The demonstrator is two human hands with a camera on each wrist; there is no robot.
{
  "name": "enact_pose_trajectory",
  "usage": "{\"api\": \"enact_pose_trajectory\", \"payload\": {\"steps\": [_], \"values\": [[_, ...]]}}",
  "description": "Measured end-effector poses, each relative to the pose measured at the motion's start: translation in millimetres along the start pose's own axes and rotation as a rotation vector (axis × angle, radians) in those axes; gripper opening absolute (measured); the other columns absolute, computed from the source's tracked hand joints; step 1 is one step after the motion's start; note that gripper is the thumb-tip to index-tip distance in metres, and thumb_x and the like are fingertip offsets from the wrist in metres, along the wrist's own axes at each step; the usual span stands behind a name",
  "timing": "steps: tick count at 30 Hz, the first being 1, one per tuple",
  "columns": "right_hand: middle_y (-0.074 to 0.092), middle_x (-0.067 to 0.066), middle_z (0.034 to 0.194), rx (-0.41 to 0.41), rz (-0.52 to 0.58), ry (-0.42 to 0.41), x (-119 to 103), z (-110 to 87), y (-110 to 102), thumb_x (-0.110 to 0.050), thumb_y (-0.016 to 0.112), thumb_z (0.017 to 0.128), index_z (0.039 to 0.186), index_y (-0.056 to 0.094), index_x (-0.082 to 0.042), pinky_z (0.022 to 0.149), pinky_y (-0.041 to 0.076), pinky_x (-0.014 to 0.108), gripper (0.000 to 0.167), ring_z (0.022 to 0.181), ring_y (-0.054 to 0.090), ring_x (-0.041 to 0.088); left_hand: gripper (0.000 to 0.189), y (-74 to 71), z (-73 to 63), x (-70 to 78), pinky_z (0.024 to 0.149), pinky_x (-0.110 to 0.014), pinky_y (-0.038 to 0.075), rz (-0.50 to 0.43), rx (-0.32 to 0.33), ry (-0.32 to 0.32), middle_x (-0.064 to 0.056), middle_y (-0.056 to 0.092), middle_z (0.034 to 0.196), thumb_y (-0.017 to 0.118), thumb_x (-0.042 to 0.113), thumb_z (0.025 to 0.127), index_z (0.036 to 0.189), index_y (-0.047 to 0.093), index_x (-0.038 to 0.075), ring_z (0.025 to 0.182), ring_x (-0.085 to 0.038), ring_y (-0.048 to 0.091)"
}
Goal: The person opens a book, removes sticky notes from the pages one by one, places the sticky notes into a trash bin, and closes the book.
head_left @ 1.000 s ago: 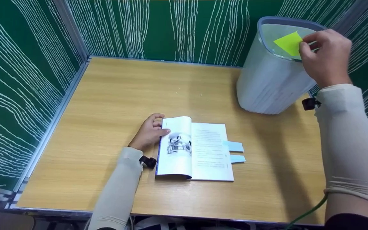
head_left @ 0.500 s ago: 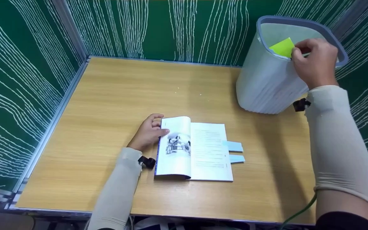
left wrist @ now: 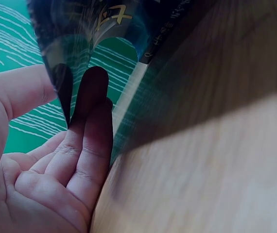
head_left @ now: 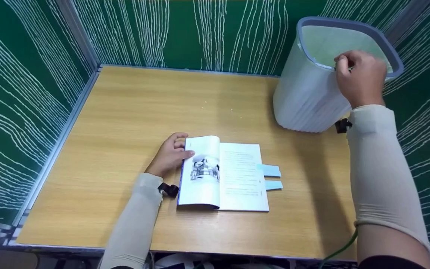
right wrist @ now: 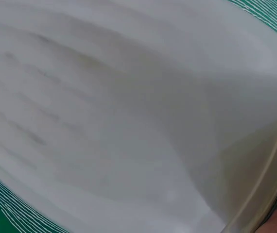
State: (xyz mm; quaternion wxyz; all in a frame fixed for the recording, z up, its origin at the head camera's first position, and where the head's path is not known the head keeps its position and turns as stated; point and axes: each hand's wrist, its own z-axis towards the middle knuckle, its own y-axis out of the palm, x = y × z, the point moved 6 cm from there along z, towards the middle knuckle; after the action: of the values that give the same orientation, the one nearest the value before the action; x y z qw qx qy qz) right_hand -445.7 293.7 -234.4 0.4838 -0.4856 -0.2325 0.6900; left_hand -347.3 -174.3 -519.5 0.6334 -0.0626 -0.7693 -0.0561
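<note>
An open book [head_left: 237, 179] lies on the table, a drawing on its left page and text on its right. My left hand [head_left: 168, 155] holds its left edge, thumb on the page. In the left wrist view, the fingers [left wrist: 92, 145] of this hand are behind the dark cover [left wrist: 109, 19]. My right hand [head_left: 362, 76] is at the near rim of a white bin [head_left: 308, 97], with fingers bent and fingertips partly hidden. No yellow-green sticky note shows in the head view, so I cannot tell whether the fingers still hold it. The bin's wall fills the right wrist view.
Two light blue tabs [head_left: 273, 170] stick out from the book's right side. The bin stands at the table's back right, against green walls [head_left: 181, 33] with white lines. A green cable [head_left: 343, 248] hangs by the right arm. Tiny white specks dot the wooden table [head_left: 144, 101].
My right hand has moved left and down to the bin's near rim. The yellow-green sticky note it pinched has sunk out of sight at the bin's mouth. The left hand keeps its hold.
</note>
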Motion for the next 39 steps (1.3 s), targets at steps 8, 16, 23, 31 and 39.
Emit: {"api": "enact_pose_trajectory", "payload": {"steps": [8, 16, 23, 31, 39], "values": [[0.074, 0.002, 0.127, 0.018, 0.021, 0.015, 0.5, 0.4, -1.1, -0.043, 0.039, 0.103, 0.121, 0.077, -0.015, 0.103, 0.054, 0.043, 0.050, 0.111, 0.064, 0.024, 0.073, 0.3, 0.5, 0.9, 0.082, -0.035, 0.061, -0.032, -0.015, 0.007, -0.016, 0.070, 0.120, 0.080, 0.002, 0.087, 0.150, 0.043, 0.010, 0.097, -0.028, 0.071], [0.076, 0.009, 0.116, 0.058, 0.014, -0.026, -1.1, -0.9, 8.4, -0.039, 0.041, 0.102, 0.114, 0.079, -0.011, 0.094, 0.055, 0.040, 0.048, 0.103, 0.064, 0.025, 0.073, -5.5, 0.3, -4.2, 0.085, -0.036, 0.061, -0.051, -0.035, 0.012, -0.017, 0.068, 0.122, 0.079, 0.002, 0.088, 0.150, 0.043, 0.008, 0.101, -0.029, 0.070], [0.076, 0.009, 0.114, 0.082, 0.022, -0.021, -0.5, -1.9, 1.5, -0.037, 0.042, 0.103, 0.112, 0.079, -0.011, 0.083, 0.045, 0.022, 0.047, 0.089, 0.054, 0.004, 0.074, -2.8, 2.5, -2.7, 0.085, -0.037, 0.061, -0.056, -0.047, 0.024, -0.017, 0.069, 0.122, 0.081, 0.003, 0.086, 0.150, 0.043, 0.007, 0.101, -0.030, 0.071], [0.077, 0.010, 0.111, 0.110, 0.029, -0.048, -3.8, -4.8, -0.4, -0.038, 0.043, 0.102, 0.110, 0.079, -0.010, 0.078, 0.041, 0.019, 0.046, 0.087, 0.053, 0.005, 0.071, -0.1, -4.3, -6.2, 0.084, -0.035, 0.061, -0.049, -0.022, 0.008, -0.017, 0.069, 0.120, 0.080, 0.001, 0.086, 0.148, 0.046, 0.009, 0.099, -0.029, 0.070], [0.076, 0.008, 0.111, 0.120, 0.036, -0.015, -1.6, -5.2, -0.4, -0.040, 0.045, 0.102, 0.111, 0.079, -0.012, 0.081, 0.045, 0.023, 0.046, 0.085, 0.049, -0.002, 0.070, -2.8, 0.5, -0.3, 0.084, -0.034, 0.061, -0.041, -0.036, 0.017, -0.017, 0.069, 0.119, 0.080, 0.000, 0.087, 0.147, 0.046, 0.008, 0.097, -0.027, 0.070]]}}
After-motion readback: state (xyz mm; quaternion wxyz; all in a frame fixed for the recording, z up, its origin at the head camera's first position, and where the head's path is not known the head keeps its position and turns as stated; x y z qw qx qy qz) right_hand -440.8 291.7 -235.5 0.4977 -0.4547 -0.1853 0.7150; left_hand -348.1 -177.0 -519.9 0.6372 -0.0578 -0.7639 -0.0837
